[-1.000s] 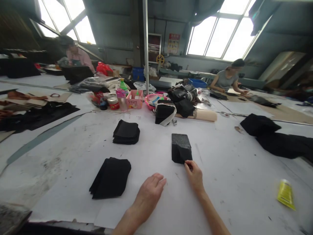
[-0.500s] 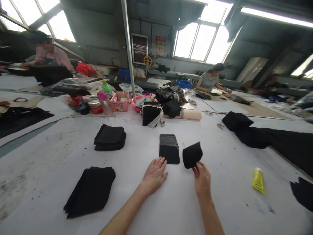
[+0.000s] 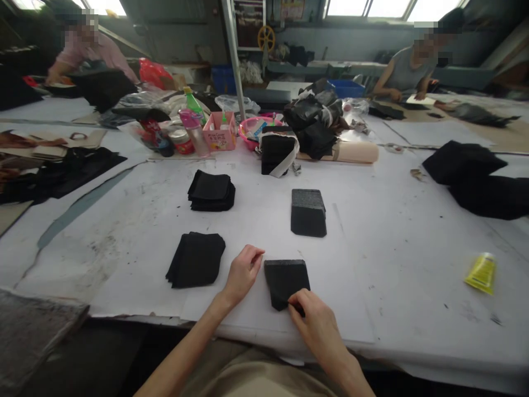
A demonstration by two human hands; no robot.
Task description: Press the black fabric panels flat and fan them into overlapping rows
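Observation:
A single black felt piece (image 3: 286, 280) lies flat on the white table (image 3: 372, 264) near its front edge. My right hand (image 3: 316, 325) pinches its near corner. My left hand (image 3: 243, 271) rests at the piece's left edge with fingers curled, touching it. Behind it stands a stack of the same black pieces (image 3: 308, 212). A flat pile of black fabric (image 3: 195, 258) lies to the left, and another folded pile (image 3: 211, 191) sits farther back.
A yellow glue tube (image 3: 481, 272) lies at the right. Bottles, a pink box (image 3: 221, 132), a pink basket, black bundles and a cardboard roll (image 3: 351, 152) crowd the table's middle back. Dark fabric (image 3: 475, 176) lies at the far right. Two other people work at the back.
My right hand lifted one black piece off the stack, carried it toward me and laid it on the table's front. My left hand came to its left edge. The view tilted down.

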